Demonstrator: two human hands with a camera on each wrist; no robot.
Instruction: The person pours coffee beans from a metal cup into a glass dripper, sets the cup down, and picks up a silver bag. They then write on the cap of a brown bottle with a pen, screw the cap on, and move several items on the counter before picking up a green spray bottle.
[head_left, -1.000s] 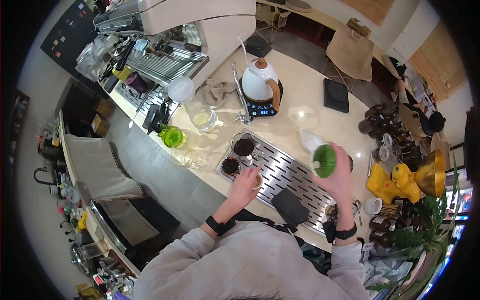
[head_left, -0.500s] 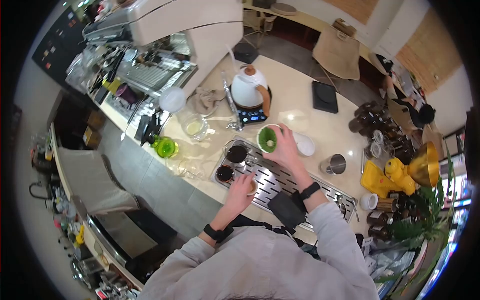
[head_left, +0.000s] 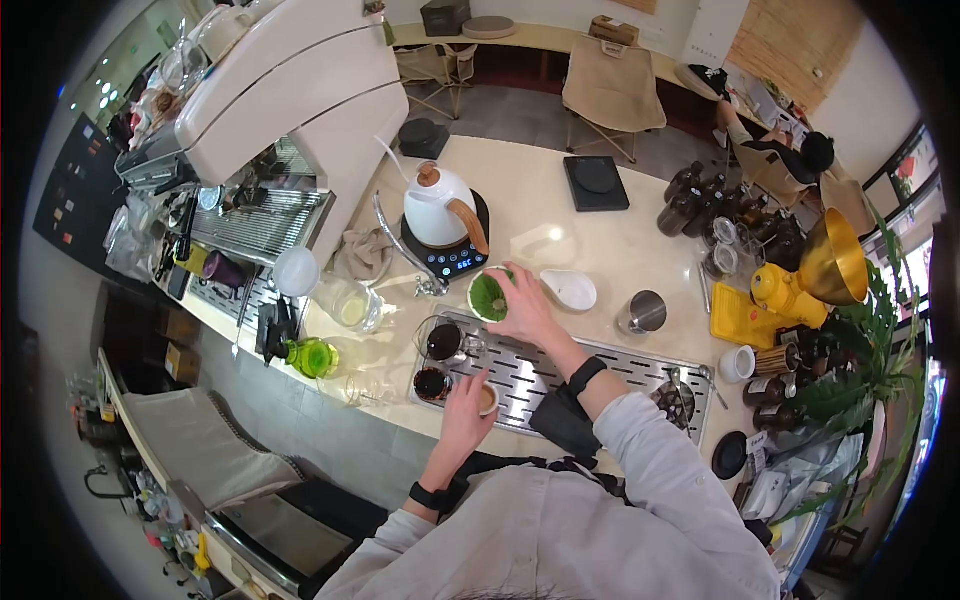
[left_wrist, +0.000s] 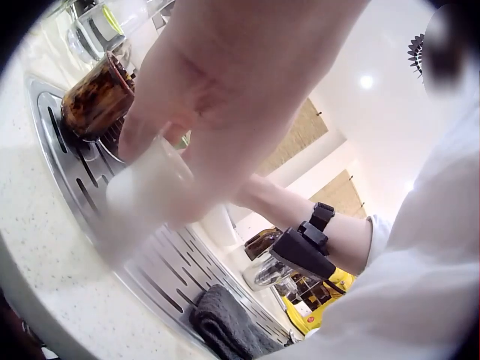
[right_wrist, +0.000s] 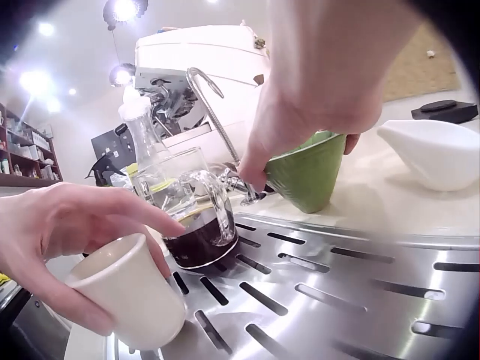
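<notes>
In the right wrist view the left hand (right_wrist: 71, 232) curls round a small white cup (right_wrist: 135, 296), tilted at the edge of the slotted metal tray (right_wrist: 255, 300). The right hand (head_left: 527, 309) grips a green ribbed cup (head_left: 488, 297) by its rim, just beyond the tray, its mouth facing up. Beside the hands stand a glass server (head_left: 443, 342) with dark liquid and a glass of dark contents (head_left: 432, 384). A white spouted dish (head_left: 572, 289) lies to the right of the green cup.
A white kettle (head_left: 437, 212) on its lit base stands beyond the tray, left of a black scale (head_left: 596, 184). A metal cup (head_left: 645, 313) is at the right. A dark cloth (head_left: 566, 422) lies over the tray's near edge; glassware (head_left: 345, 303) stands at the left.
My right hand has carried the green cup leftward, from over the tray's right part to near the glass server. My left hand stays at the white cup. The head view has shifted.
</notes>
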